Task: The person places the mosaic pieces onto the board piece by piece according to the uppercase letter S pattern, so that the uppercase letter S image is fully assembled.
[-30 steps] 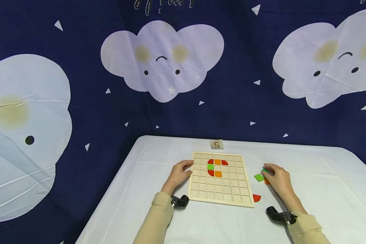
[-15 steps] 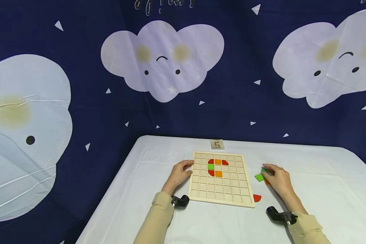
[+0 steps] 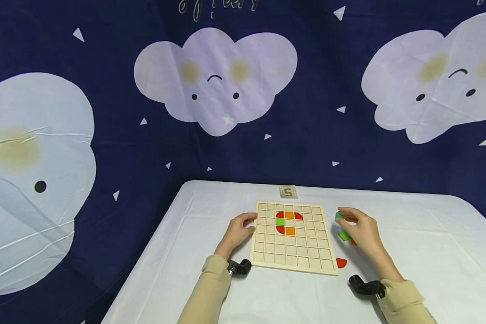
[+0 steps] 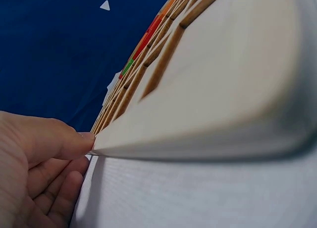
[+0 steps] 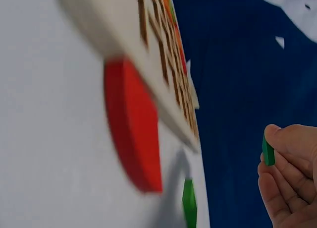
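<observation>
Red and flat, the rounded tile (image 3: 341, 262) lies nearest on the bench (image 3: 299, 297), against or just beside the right edge of the wooden board (image 3: 293, 269); its stiff edge looks easy to take, though lying flat it may need tipping up first. Farther on, a light green tile (image 3: 344, 236) and an orange tile (image 3: 353, 241), partly hidden, lie below the right hand (image 3: 363, 230). That hand is raised over the bench, tips facing the board, its fingers (image 5: 271, 183) pinching a dark green block (image 5: 268, 151) beside the board, not over it. The block looks small, light, hard and perhaps slick, hardly fragile; the hold near its upper end leaves the lower part bare. Across the board, the left hand (image 3: 236, 231) sits at the left rim, thumb tip touching it, other fingers bent below; whether they pinch or merely lean, I cannot tell. The board seems rigid, light enough to slide. Inlaid tiles (image 3: 290, 231) fill a few far cells; beyond lie a small card (image 3: 288, 192) and the blue backdrop (image 3: 243, 157).
</observation>
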Demonstrator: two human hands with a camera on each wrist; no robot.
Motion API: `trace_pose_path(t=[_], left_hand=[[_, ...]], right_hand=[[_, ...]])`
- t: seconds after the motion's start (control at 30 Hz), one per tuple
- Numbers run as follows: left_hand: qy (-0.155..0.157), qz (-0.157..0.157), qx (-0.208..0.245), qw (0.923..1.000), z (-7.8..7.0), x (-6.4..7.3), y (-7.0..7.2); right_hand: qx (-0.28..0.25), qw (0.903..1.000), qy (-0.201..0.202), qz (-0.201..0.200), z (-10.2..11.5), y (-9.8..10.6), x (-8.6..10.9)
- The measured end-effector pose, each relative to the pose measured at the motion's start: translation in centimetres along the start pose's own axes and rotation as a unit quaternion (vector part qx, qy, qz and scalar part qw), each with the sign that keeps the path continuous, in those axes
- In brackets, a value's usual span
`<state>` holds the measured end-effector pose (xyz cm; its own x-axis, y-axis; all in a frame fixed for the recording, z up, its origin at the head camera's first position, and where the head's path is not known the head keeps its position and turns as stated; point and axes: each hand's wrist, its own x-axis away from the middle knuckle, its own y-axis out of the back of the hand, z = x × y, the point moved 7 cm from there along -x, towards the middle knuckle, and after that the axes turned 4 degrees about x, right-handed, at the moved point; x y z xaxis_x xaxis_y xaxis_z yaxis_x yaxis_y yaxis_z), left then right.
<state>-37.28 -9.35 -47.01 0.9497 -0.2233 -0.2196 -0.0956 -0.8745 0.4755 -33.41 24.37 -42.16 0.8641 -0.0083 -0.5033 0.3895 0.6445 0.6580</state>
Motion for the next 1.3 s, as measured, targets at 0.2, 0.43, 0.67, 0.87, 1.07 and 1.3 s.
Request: trace_pose_path(t=[0.2,0.43,0.67,0.87,1.07,1.3], left_hand=[[-0.007,0.001,0.000,1.0000,-0.2,-0.1,0.0],[-0.011,0.001,0.001,0.9999,-0.2,-0.3,0.1],[-0.011,0.007,0.001,0.9999,-0.3,-0.1,0.1],[-0.010,0.009,0.002,0.9999,-0.5,0.0,0.0],[-0.005,0.006,0.008,0.9999,-0.4,0.1,0.0],[-0.011,0.001,0.004,0.9999,-0.4,0.0,0.1]], right_hand=[[-0.026,0.9992,0.013,0.028,2.2,-1.3,-0.2],[-0.049,0.9961,0.043,0.060,4.7,-3.2,-0.4],[-0.064,0.9933,0.061,0.075,5.8,-5.1,0.1],[-0.070,0.9893,0.075,0.104,6.1,-6.8,0.7],[-0.072,0.9881,0.079,0.110,6.0,-8.0,1.0],[-0.048,0.9891,0.085,0.110,5.3,-9.0,1.2]])
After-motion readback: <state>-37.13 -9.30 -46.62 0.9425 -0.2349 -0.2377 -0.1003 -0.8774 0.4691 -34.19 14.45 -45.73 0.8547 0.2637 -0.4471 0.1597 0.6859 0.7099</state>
